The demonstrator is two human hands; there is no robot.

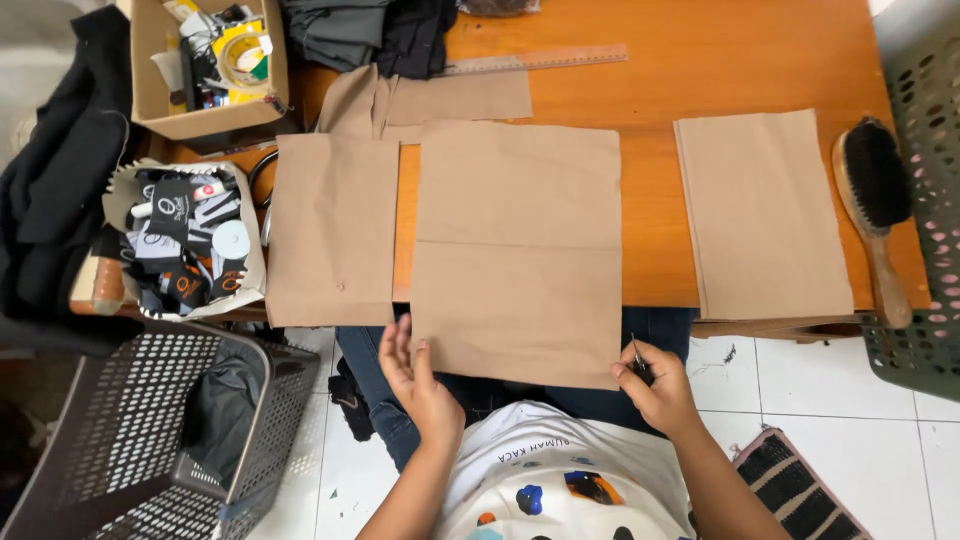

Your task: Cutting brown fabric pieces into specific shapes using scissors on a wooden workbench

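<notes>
Brown fabric piece, the large folded one, lies in the middle of the orange wooden table, its near edge hanging over the table's front toward the person. Far to the left of this piece, a dark plastic basket stands on the floor, and above it a paper tray of black-and-white labels sits on the table's corner, with a cardboard box of tape and odds and ends behind it. Just left of the piece, nearly touching its edge, lies a narrower brown piece with a small button-like dot near its lower end. The left hand rests with flat, spread fingers against the lower left corner of the big piece, holding nothing. Behind the piece, more brown cloth and a long ruler lie toward the table's back. The right hand sits at the piece's lower right corner, its fingers closed around a small dark tool whose thin point stands up beside the fabric edge. Well to the right of the piece lies a third brown rectangle, then a wooden brush with dark bristles, and a grey-green perforated basket at the table's end.
</notes>
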